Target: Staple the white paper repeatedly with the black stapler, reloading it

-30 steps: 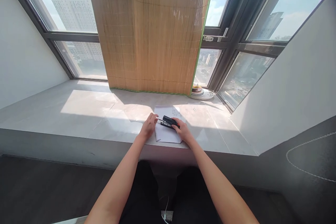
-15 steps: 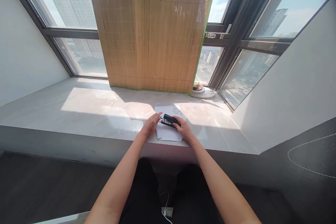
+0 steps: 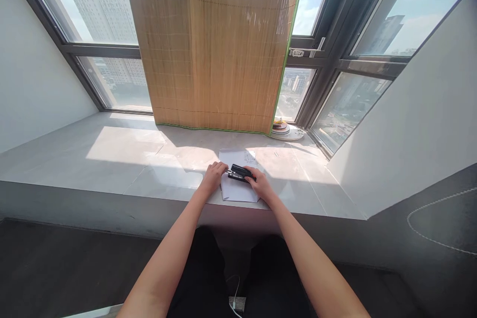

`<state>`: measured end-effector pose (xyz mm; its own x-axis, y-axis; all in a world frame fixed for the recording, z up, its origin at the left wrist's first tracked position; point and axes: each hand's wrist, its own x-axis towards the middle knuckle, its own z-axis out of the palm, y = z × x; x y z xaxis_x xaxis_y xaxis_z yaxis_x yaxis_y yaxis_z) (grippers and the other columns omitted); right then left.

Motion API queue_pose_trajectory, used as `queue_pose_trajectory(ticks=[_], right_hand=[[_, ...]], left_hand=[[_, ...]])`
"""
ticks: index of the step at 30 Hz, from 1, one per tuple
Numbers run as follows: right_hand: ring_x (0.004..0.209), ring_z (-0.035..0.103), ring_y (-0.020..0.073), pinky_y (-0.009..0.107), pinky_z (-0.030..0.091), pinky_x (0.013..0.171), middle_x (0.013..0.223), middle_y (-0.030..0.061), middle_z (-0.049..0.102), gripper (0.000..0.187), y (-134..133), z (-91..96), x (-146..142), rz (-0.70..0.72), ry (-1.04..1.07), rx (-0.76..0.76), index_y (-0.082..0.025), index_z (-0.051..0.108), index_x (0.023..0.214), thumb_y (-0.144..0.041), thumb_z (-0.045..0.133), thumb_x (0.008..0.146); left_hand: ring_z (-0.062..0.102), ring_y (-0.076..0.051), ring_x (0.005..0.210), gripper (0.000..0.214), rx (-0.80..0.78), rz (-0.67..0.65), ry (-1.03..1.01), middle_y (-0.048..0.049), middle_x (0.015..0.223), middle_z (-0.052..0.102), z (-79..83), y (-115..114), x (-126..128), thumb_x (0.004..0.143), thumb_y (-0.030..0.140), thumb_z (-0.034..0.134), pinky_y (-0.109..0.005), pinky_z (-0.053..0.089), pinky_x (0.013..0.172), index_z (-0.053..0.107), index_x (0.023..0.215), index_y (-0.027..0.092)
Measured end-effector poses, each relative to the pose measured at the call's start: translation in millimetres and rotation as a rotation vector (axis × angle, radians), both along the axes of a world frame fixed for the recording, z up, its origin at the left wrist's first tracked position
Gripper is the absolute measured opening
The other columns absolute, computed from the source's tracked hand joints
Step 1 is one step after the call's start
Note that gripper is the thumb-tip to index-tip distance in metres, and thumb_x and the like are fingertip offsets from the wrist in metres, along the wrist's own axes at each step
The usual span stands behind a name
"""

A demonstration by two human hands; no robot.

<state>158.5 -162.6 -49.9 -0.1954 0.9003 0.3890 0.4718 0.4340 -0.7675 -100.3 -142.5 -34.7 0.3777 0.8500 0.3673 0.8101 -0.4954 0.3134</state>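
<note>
A black stapler [image 3: 240,173] is held over a sheet of white paper [image 3: 240,193] on the window sill. Its top lies raised apart from its base at the left end. My right hand [image 3: 261,185] wraps round the stapler's right end. At the other end, my left hand [image 3: 215,176] has its fingers pinched together by a silvery metal part of the stapler; whether a small piece is between the fingertips is too small to tell. Handwriting or small drawings mark the paper's upper right.
A bamboo mat [image 3: 216,49] with green edging stands against the window behind the sill [image 3: 156,179]. Several stacked round plates or lids [image 3: 283,129] lie in the sill's right corner. Below, a white cable [image 3: 234,303] hangs between the person's legs.
My left hand has shifted slightly left and down at the stapler's end, its fingers more curled. The right hand keeps its hold. The view has tilted a little.
</note>
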Motion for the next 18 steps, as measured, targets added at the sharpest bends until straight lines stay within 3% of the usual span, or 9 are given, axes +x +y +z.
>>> queue_pose_trajectory(ticks=[8, 18], right_hand=[[0.119, 0.073, 0.0302, 0.051, 0.057, 0.11, 0.129, 0.0109, 0.079, 0.045, -0.4, 2.3, -0.3, 0.0, 0.015, -0.029, -0.024, 0.073, 0.133, -0.027, 0.062, 0.09], [0.115, 0.073, 0.0296, 0.05, 0.059, 0.104, 0.124, 0.0102, 0.08, 0.043, -1.4, 3.5, -0.3, -0.007, -0.01, -0.019, -0.025, 0.073, 0.131, -0.029, 0.061, 0.09]], left_hand=[[0.06, -0.029, 0.119, 0.029, -0.025, 0.097, 0.014, -0.0108, 0.126, 0.071, -4.1, 6.1, 2.0, 0.106, 0.008, 0.045, -0.042, 0.046, 0.097, 0.066, 0.119, 0.024], [0.06, -0.027, 0.114, 0.028, -0.057, 0.044, 0.038, -0.0102, 0.121, 0.07, -5.1, 5.0, 1.8, 0.106, 0.007, 0.045, -0.04, 0.046, 0.093, 0.064, 0.118, 0.022]])
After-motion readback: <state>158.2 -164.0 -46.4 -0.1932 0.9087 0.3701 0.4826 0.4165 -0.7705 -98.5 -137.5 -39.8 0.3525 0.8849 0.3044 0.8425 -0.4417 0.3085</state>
